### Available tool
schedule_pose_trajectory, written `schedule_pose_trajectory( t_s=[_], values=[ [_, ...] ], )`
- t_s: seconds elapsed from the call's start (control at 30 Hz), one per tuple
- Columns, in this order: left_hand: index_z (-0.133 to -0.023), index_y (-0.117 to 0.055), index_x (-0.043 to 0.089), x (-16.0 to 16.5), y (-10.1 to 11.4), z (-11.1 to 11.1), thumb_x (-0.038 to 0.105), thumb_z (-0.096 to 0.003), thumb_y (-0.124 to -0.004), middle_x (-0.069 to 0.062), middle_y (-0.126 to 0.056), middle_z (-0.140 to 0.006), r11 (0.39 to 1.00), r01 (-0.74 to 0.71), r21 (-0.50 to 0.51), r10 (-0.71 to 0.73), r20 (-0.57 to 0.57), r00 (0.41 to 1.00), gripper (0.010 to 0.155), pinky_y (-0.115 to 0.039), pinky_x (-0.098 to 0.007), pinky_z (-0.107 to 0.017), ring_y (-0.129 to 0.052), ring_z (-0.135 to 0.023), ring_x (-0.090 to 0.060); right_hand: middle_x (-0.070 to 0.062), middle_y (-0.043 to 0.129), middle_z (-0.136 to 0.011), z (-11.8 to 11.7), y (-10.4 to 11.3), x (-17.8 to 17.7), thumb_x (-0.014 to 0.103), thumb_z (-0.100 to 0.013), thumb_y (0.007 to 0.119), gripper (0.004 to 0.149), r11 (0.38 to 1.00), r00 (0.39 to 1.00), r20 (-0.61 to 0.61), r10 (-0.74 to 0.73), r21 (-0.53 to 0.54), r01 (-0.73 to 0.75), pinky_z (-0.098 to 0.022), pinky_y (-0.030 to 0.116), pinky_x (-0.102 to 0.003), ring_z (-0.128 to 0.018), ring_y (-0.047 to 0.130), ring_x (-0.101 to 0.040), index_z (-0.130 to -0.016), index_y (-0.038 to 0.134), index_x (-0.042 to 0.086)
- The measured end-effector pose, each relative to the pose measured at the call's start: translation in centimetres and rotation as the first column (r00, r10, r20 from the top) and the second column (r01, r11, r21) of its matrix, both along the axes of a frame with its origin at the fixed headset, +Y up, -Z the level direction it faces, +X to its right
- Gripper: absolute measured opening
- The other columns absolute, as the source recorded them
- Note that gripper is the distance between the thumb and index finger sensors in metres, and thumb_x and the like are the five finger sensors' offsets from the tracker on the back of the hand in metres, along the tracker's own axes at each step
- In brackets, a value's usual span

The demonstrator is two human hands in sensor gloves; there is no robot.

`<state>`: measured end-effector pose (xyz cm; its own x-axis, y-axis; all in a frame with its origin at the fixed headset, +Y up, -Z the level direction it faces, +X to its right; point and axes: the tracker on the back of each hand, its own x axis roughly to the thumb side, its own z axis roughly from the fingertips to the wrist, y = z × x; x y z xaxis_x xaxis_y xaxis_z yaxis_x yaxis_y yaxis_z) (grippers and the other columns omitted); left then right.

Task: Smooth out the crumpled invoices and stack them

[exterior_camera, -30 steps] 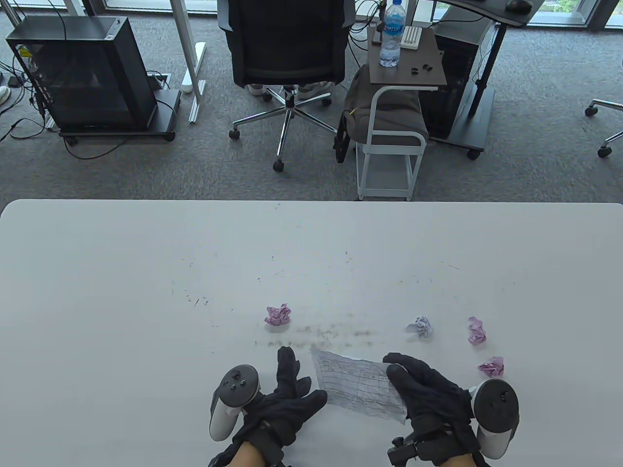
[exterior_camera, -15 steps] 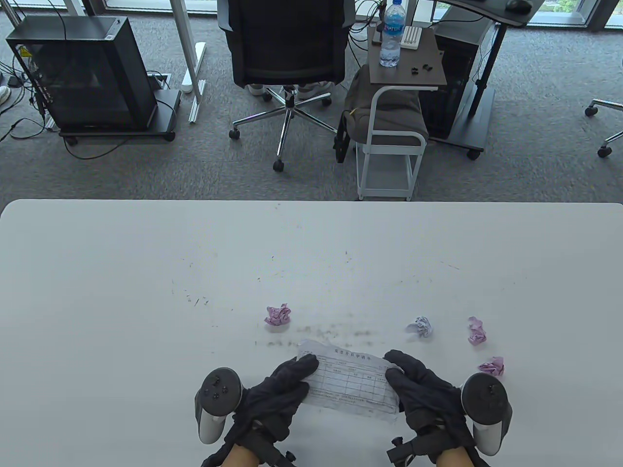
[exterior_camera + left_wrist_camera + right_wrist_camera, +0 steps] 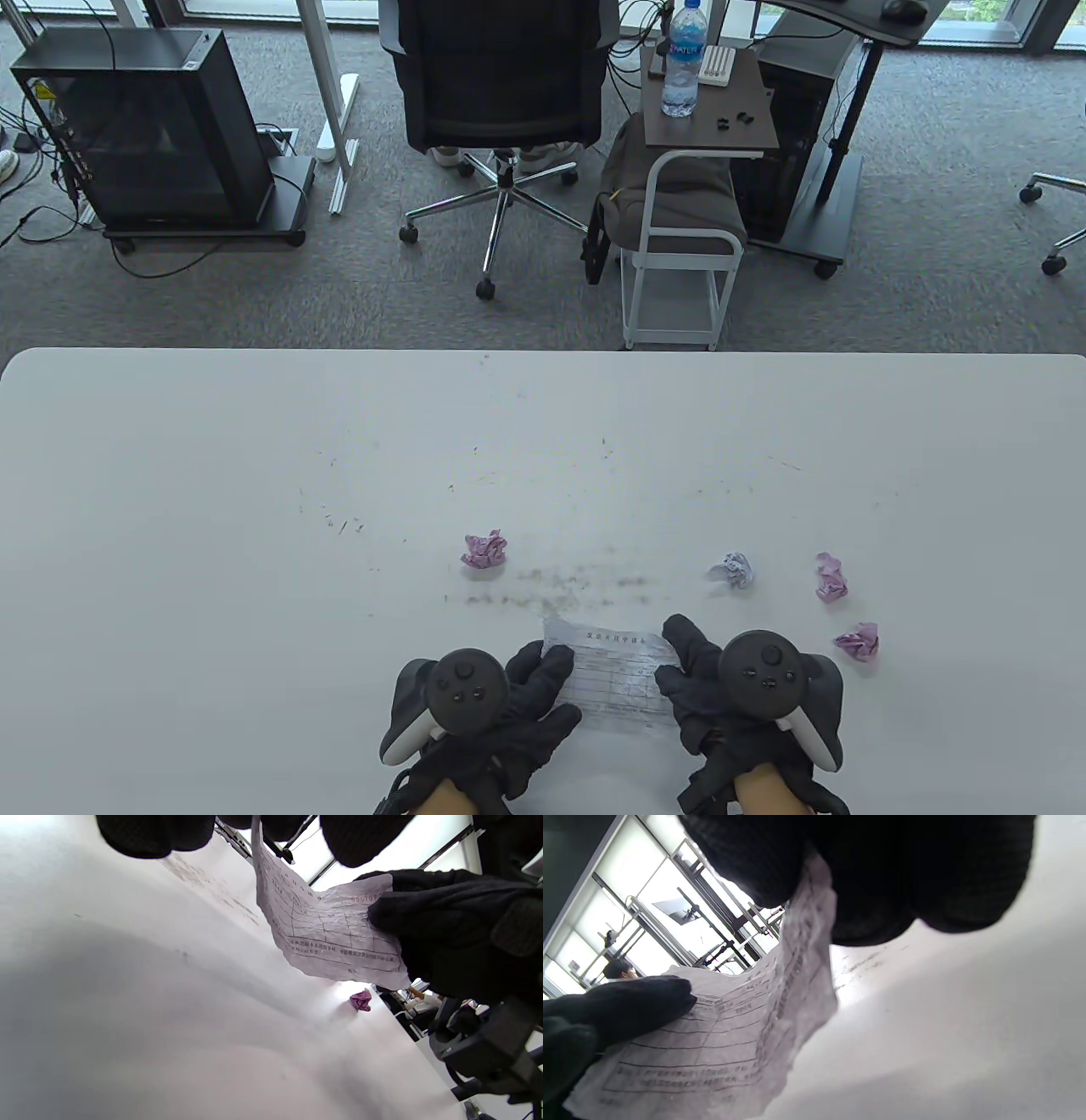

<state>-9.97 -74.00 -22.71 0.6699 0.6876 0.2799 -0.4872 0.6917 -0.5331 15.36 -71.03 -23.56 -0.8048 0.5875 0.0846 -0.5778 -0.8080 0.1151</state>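
White table (image 3: 254, 475), scuffed near centre. A wrinkled invoice (image 3: 615, 675) is held off the surface at the near edge, its ends covered by gloves: pinched by left hand (image 3: 517, 709) and right hand (image 3: 721, 705). Crumpled balls nearby: three pink (image 3: 484, 550), one white (image 3: 733, 570). Print illegible.

place: office | floor: grey carpet tiles (image 3: 933, 280) | far centre: black swivel chair (image 3: 501, 76) | far left: PC tower (image 3: 144, 127) on a wheeled stand | far right: side table (image 3: 708, 119) with water bottle (image 3: 684, 59) | near: white table (image 3: 212, 475)
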Motion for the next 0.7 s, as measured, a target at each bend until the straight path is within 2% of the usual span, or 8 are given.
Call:
schedule_pose_trajectory(
  t_s=[0.13, 0.2, 0.33, 0.47, 0.6, 0.7],
  values=[
    [-0.114, -0.04, 0.005, 0.1, -0.4, -0.5, 0.038, -0.0614, -0.069, -0.02, -0.024, -0.112, 0.991, 0.129, -0.041, -0.129, 0.004, 0.992, 0.069, -0.062, -0.058, -0.064, -0.046, -0.096, -0.057, -0.018, 0.088, -0.072, -1.4, -0.5, -1.3, 0.021, -0.049, 0.082, 0.059, 0.98, 0.98, -0.036, 0.197, 0.013, -0.197, -0.03, 0.088, -0.041, -0.044, 0.096, -0.027, -0.099, 0.055, 0.004],
    [-0.114, -0.038, 0.005, 0.1, -1.4, -0.8, 0.036, -0.0618, -0.068, -0.02, -0.022, -0.111, 0.984, 0.161, -0.078, -0.162, -0.011, 0.987, 0.068, -0.061, -0.057, -0.063, -0.044, -0.095, -0.058, -0.019, 0.087, -0.073, -2.0, -1.2, -2.3, 0.02, -0.049, 0.082, 0.062, 0.955, 0.954, -0.051, 0.295, 0.027, -0.294, -0.029, 0.088, -0.04, -0.044, 0.097, -0.026, -0.1, 0.052, 0.003],
    [-0.114, -0.037, 0.005, 0.5, -2.7, -1.8, 0.036, -0.0614, -0.068, -0.02, -0.022, -0.11, 0.969, 0.243, -0.048, -0.243, 0.005, 0.97, 0.069, -0.058, -0.058, -0.064, -0.037, -0.095, -0.059, -0.018, 0.087, -0.074, -3.2, -2.3, -4.2, 0.02, -0.049, 0.082, 0.063, 0.899, 0.894, -0.097, 0.438, 0.042, -0.436, -0.03, 0.088, -0.041, -0.046, 0.097, -0.027, -0.101, 0.05, 0.004],
    [-0.114, -0.037, 0.004, 0.8, -2.7, -3.5, 0.035, -0.0619, -0.066, -0.021, -0.019, -0.11, 0.961, 0.273, -0.054, -0.274, -0.025, 0.961, 0.067, -0.055, -0.06, -0.065, -0.035, -0.095, -0.059, -0.018, 0.087, -0.074, -5.1, -3.0, -5.0, 0.02, -0.049, 0.082, 0.063, 0.854, 0.85, -0.074, 0.521, 0.045, -0.519, -0.031, 0.088, -0.041, -0.046, 0.096, -0.027, -0.101, 0.05, 0.005],
    [-0.114, -0.036, 0.005, 1.3, -3.3, -5.1, 0.035, -0.0617, -0.066, -0.02, -0.018, -0.11, 0.943, 0.329, -0.051, -0.33, -0.014, 0.944, 0.067, -0.05, -0.064, -0.066, -0.031, -0.095, -0.06, -0.017, 0.087, -0.074, -6.3, -3.9, -5.6, 0.022, -0.049, 0.081, 0.063, 0.758, 0.753, -0.084, 0.652, 0.08, -0.647, -0.031, 0.089, -0.04, -0.047, 0.097, -0.025, -0.101, 0.05, 0.006],
    [-0.114, -0.035, 0.005, 1.4, -3.8, -6.0, 0.036, -0.0621, -0.066, -0.019, -0.016, -0.11, 0.928, 0.368, -0.067, -0.369, -0.007, 0.929, 0.068, -0.042, -0.064, -0.066, -0.022, -0.094, -0.062, -0.016, 0.087, -0.074, -7.1, -4.3, -5.8, 0.022, -0.049, 0.081, 0.062, 0.761, 0.759, -0.063, 0.648, 0.098, -0.641, -0.031, 0.089, -0.04, -0.047, 0.097, -0.025, -0.101, 0.05, 0.006]
  ],
)
